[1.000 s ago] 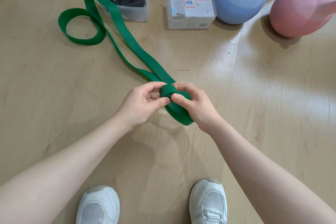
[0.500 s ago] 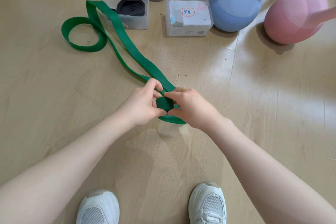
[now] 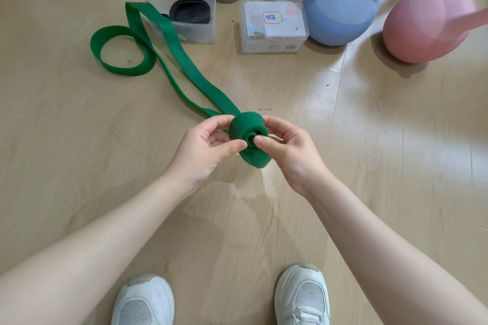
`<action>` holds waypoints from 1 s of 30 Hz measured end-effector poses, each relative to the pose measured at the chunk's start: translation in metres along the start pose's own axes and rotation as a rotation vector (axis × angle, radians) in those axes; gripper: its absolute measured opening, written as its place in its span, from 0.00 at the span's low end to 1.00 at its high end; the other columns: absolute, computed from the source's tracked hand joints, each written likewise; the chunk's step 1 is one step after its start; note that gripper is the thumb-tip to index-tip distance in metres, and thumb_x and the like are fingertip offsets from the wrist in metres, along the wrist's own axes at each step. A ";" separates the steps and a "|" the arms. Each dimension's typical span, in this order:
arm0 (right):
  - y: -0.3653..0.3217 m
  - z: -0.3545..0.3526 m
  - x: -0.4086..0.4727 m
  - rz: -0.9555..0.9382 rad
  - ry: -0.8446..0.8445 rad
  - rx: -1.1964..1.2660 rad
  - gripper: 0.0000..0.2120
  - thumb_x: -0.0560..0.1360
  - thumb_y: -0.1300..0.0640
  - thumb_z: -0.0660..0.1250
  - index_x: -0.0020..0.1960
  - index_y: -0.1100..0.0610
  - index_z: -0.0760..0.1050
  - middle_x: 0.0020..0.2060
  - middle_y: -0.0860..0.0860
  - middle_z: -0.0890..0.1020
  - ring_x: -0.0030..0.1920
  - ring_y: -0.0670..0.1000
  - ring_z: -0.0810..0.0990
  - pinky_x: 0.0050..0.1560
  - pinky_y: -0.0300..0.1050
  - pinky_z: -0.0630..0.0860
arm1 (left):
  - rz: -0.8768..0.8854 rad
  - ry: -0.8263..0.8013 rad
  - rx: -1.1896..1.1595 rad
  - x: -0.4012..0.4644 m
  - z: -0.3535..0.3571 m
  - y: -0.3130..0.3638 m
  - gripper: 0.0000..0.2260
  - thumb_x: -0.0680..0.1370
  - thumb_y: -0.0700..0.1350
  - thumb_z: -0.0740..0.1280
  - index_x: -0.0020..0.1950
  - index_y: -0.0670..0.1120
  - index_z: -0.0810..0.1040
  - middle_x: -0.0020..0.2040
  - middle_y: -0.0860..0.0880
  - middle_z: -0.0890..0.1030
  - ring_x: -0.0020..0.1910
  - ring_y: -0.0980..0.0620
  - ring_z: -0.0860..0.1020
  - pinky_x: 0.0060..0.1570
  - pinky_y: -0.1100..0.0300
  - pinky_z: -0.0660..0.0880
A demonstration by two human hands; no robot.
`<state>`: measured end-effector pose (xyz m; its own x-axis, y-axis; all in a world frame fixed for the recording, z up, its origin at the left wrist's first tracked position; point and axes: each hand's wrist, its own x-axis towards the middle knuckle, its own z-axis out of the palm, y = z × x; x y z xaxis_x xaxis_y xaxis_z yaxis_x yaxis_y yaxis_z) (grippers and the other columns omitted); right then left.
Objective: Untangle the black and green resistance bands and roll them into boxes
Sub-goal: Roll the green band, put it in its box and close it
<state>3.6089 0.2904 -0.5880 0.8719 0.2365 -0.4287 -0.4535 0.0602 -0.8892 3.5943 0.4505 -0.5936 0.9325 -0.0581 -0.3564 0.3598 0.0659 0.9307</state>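
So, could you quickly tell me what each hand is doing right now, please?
Left hand: fingers curled round the rolled end of the green band, holding it.
Right hand: also holding that roll, thumb at its core.

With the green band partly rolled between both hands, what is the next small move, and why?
Probably another turn of the roll away from the body. The left hand and right hand pinch a small coil at the near end of the green band, yet most of it lies loose on the floor, looping beside the open box with the black band.
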 end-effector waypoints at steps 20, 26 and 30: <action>0.007 0.003 0.006 -0.184 0.067 -1.058 0.32 0.70 0.37 0.65 0.67 0.55 0.69 0.62 0.49 0.76 0.65 0.51 0.70 0.69 0.48 0.56 | -0.224 0.269 -0.186 0.015 -0.012 0.001 0.04 0.76 0.43 0.66 0.47 0.47 0.81 0.45 0.50 0.83 0.45 0.54 0.79 0.54 0.59 0.75; 0.028 0.009 0.015 -0.214 -0.027 -0.978 0.23 0.71 0.48 0.71 0.56 0.59 0.67 0.58 0.53 0.77 0.56 0.56 0.74 0.55 0.50 0.70 | -0.219 0.233 -0.237 0.009 -0.014 0.001 0.05 0.77 0.39 0.65 0.48 0.45 0.81 0.42 0.51 0.84 0.43 0.55 0.82 0.49 0.61 0.78; 0.035 0.021 0.011 -0.435 -0.002 -1.170 0.17 0.73 0.54 0.63 0.56 0.64 0.71 0.44 0.57 0.79 0.43 0.58 0.76 0.42 0.45 0.70 | -0.216 0.214 -0.279 0.008 -0.015 0.001 0.05 0.76 0.38 0.65 0.47 0.43 0.81 0.42 0.48 0.85 0.43 0.53 0.83 0.48 0.61 0.79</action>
<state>3.5984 0.3151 -0.6202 0.9077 0.4148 -0.0643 0.3092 -0.7643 -0.5659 3.6025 0.4653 -0.5967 0.8096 0.1066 -0.5772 0.5146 0.3442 0.7853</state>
